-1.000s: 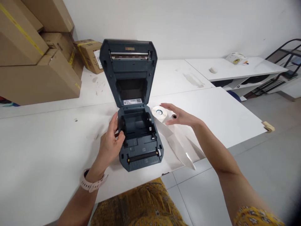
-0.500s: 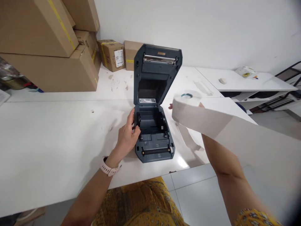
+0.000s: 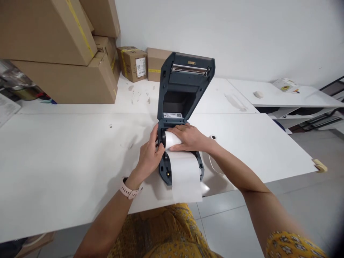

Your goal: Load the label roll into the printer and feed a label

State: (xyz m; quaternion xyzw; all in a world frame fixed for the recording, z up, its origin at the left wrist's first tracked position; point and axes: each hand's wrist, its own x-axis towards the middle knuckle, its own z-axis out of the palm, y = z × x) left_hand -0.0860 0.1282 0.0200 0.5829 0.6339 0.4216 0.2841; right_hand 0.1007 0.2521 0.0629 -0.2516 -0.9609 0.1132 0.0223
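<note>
A dark grey label printer [image 3: 185, 86] stands on the white table with its lid tipped up. Inside its bay sits a white label roll [image 3: 171, 140]. From the roll a loose strip [image 3: 186, 175] runs forward over the printer's front and hangs past it. My right hand [image 3: 189, 138] lies over the roll, fingers wrapped round its top and thumb along the near side. My left hand [image 3: 149, 154] grips the printer's left wall, thumb at the inner rim by the roll's end. The roll's right end is hidden under my right hand.
Cardboard boxes [image 3: 72, 80] are stacked at the back left, with a smaller labelled box [image 3: 133, 64] beside them. A small white roll [image 3: 213, 137] lies right of the printer, behind my right forearm. A white box [image 3: 285, 85] stands on the side shelf.
My right hand has brought the label roll leftward from beside the printer into its bay. The strip that trailed off to the right now lies over the printer's front. My left hand keeps its hold.
</note>
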